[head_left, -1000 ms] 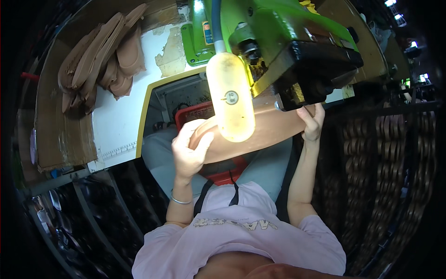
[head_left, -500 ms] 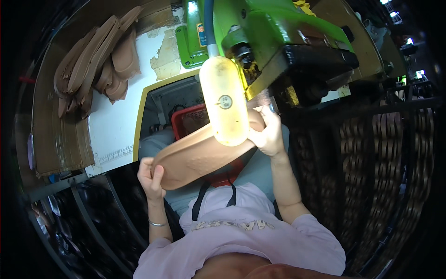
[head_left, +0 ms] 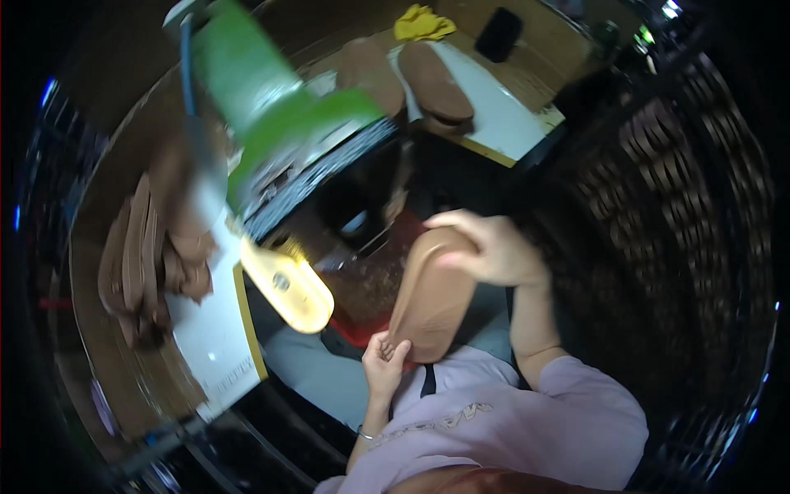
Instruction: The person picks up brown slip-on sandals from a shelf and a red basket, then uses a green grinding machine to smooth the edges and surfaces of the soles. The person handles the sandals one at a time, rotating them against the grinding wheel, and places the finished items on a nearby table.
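Both hands hold one brown leather piece [head_left: 432, 300], long and rounded like a sole, above the lap. Right hand [head_left: 485, 247] grips its top end with the fingers closed over the edge; left hand [head_left: 385, 362] pinches its lower end near the chest. The piece stands almost upright, away from the green sewing machine [head_left: 271, 123] and its yellow lamp [head_left: 288, 284]. It seems the piece is being taken off the machine or turned over. A stack of brown pieces [head_left: 144, 255] lies on the tabletop [head_left: 210, 337] at the left. The next move probably needs a firm grip at both ends.
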Motion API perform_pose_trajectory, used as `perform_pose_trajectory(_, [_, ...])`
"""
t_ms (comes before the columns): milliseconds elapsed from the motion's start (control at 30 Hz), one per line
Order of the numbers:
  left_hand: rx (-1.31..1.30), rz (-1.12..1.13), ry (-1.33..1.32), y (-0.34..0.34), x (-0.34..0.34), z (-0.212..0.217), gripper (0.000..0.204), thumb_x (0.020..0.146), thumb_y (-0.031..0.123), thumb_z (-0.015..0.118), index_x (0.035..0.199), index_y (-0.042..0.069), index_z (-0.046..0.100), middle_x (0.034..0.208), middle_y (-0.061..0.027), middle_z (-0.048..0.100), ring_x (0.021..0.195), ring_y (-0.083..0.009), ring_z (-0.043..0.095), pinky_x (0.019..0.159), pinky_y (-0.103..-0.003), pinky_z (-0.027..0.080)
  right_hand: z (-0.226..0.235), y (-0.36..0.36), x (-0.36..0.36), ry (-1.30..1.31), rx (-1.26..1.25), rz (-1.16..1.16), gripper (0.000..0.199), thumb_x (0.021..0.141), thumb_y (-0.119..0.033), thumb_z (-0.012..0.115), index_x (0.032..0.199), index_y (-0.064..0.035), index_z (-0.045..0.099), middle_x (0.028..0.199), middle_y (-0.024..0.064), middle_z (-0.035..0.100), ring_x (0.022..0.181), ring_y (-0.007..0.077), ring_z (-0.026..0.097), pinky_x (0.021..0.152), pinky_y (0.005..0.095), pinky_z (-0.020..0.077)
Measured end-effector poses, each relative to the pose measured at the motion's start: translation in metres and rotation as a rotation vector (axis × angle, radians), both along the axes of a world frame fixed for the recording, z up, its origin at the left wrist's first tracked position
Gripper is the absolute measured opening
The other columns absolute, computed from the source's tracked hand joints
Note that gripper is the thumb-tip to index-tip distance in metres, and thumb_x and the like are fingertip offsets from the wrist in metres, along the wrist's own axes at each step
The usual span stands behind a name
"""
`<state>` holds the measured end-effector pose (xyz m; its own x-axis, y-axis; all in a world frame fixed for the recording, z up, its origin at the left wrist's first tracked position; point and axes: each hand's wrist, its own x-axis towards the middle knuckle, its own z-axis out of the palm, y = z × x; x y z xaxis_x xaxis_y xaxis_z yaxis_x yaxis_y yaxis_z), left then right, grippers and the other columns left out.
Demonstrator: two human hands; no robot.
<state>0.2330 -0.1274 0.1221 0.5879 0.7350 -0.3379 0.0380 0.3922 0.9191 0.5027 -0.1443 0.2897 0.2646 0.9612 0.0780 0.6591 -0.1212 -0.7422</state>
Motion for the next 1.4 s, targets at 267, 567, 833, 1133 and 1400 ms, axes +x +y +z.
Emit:
perform_pose_trajectory(267, [1.535, 0.643, 0.523, 0.234, -0.054, 0.036, 0.031, 0.086, 0.012, 0.060, 0.112, -0.003, 0.055, 0.119, -0.0163, 0.056, 0.117, -0.0334, 0.049, 0.103, -0.046, 0.035, 0.006, -0.022, 0.116, 0.784, 0.761, -0.603, 0.043, 0.089, -0.010, 0.053, 0.127, 0.0007, 0.038, 0.113, 0.0195, 0.053, 0.079, 0.0253, 0.066, 0.051, 0.0302, 0.0591])
perform_pose_trajectory(567, [0.889, 0.612, 1.714, 0.394, -0.102, 0.147, 0.071, 0.074, 0.056, 0.067, 0.135, 0.028, 0.044, 0.132, -0.0135, 0.047, 0.119, -0.0423, 0.042, 0.086, -0.066, 0.039, -0.111, 0.123, 0.192, 1.157, 0.696, -0.597, 0.055, 0.085, -0.003, 0.052, 0.133, 0.0039, 0.026, 0.129, 0.0214, 0.033, 0.103, 0.0339, 0.056, 0.072, 0.0454, 0.0596])
perform_pose_trajectory(833, [1.065, 0.701, 0.989, 0.377, -0.126, 0.126, 0.061, 0.068, 0.044, 0.078, 0.122, 0.021, 0.061, 0.105, -0.0226, 0.062, 0.104, -0.0358, 0.056, 0.089, -0.042, 0.045, -0.152, 0.112, 0.230, 0.106, 0.583, -0.635, 0.069, 0.084, -0.017, 0.064, 0.136, -0.0047, 0.020, 0.127, 0.0226, 0.036, 0.111, 0.0404, 0.047, 0.085, 0.0441, 0.0532])
perform_pose_trajectory(1133, [0.997, 0.530, 0.527, 0.121, -0.180, 0.138, 0.062, 0.051, 0.019, 0.088, 0.110, 0.012, 0.069, 0.118, -0.0142, 0.054, 0.106, -0.0278, 0.052, 0.092, -0.038, 0.044, -0.125, 0.041, 0.026, 0.923, -0.004, -0.035, 0.048, 0.095, -0.034, 0.050, 0.126, 0.0027, 0.043, 0.102, 0.0227, 0.062, 0.079, 0.0255, 0.068, 0.059, 0.0363, 0.0580])
perform_pose_trajectory(1400, [0.901, -0.066, 0.029, 0.082, -0.102, 0.096, 0.086, 0.049, 0.029, 0.090, 0.126, 0.008, 0.058, 0.131, -0.0168, 0.049, 0.120, -0.0319, 0.047, 0.104, -0.040, 0.034, -0.140, -0.039, -0.045, 1.499, -0.215, 0.050, 0.073, 0.076, -0.002, 0.070, 0.137, 0.0078, 0.032, 0.127, 0.0175, 0.053, 0.115, 0.0241, 0.054, 0.100, 0.0351, 0.0407])
